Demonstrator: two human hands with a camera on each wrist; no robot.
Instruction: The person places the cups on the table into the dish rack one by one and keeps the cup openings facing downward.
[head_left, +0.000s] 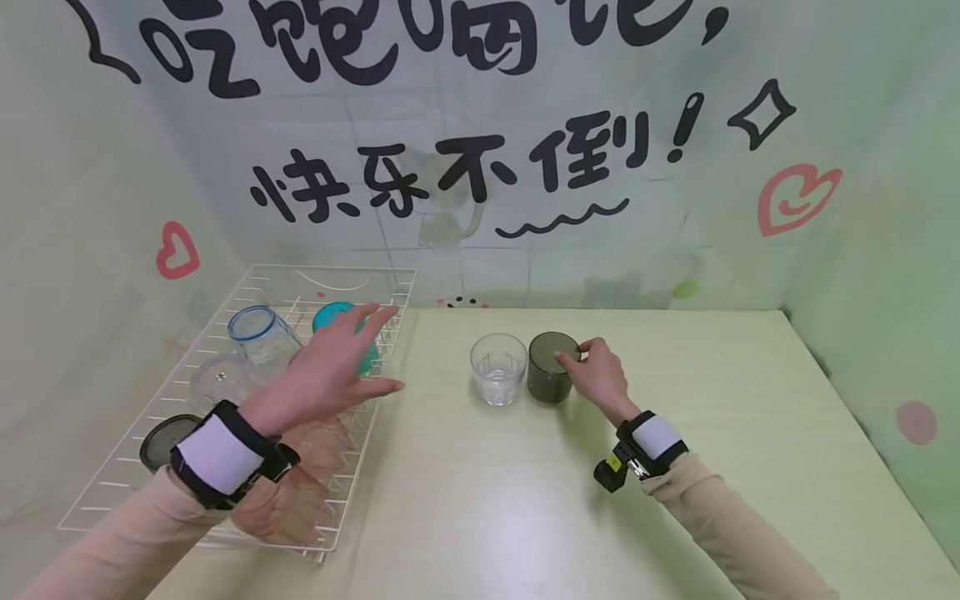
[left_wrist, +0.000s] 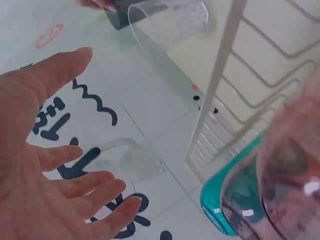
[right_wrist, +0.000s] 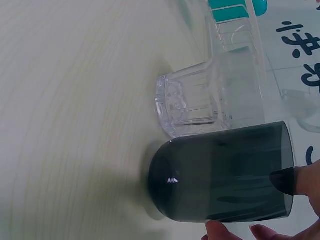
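Note:
My right hand (head_left: 602, 379) grips a dark grey see-through cup (head_left: 550, 383) by its rim, the thumb inside and the fingers on the outer wall. That cup stands upright on the table, close beside a clear cup (head_left: 498, 379). In the right wrist view the dark cup (right_wrist: 220, 172) fills the middle, with the clear cup (right_wrist: 187, 100) next to it. Above the wire rack (head_left: 358, 467), my left hand (head_left: 330, 358) is spread with nothing in it. In the left wrist view the left hand (left_wrist: 55, 170) shows its thumb and fingers apart.
On the rack lie a blue-rimmed clear cup (head_left: 262, 333), a teal cup (head_left: 330, 313), a clear cup (head_left: 219, 382), a dark cup (head_left: 167, 440) and pinkish see-through cups (head_left: 281, 504). A printed cloth (head_left: 450, 242) hangs behind the table (head_left: 750, 400).

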